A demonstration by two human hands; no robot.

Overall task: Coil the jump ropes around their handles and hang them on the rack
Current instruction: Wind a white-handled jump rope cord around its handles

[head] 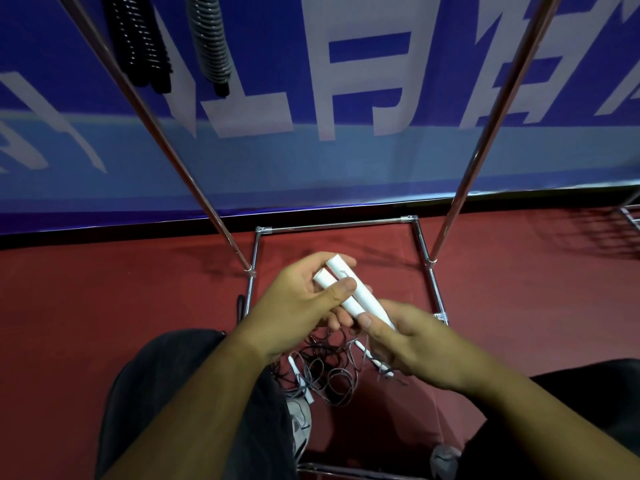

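So the left hand [301,306] and right hand [419,348] both grip the paired white handles [367,302], guessing coiling's next: wind on that tangled rope [330,374] below.

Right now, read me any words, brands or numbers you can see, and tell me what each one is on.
Blue banner: large white characters, cut off by the top of the picture, not readable whole.
White handles: one small grey mark, too small to read.
No other text shows.
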